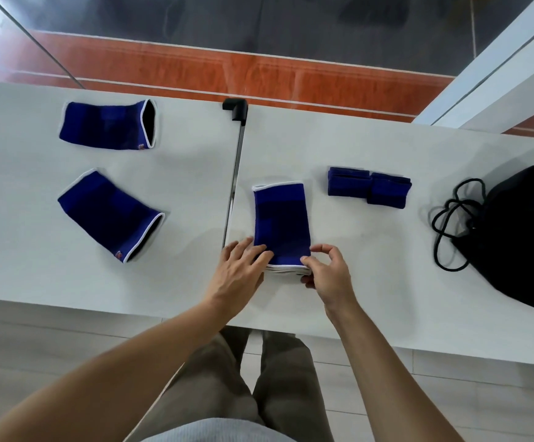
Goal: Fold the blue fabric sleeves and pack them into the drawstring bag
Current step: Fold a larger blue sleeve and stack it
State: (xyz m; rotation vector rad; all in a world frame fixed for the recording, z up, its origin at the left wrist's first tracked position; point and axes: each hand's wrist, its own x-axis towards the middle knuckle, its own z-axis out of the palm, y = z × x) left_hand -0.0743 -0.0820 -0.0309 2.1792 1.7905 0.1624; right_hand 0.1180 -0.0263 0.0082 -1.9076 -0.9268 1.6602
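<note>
With left hand [243, 269] pressing flat on blue white-trimmed fabric sleeve [280, 218] and right hand [327, 272] pinching its near hem, fold squarely, aligning edges.

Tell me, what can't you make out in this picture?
- Head view, right edge: cuts off the drawstring bag; its contents are hidden.
- Head view: the left hand and right hand cover the near corners of the middle sleeve.
- Head view: tags on the far left sleeve and near left sleeve are too small to read.
</note>
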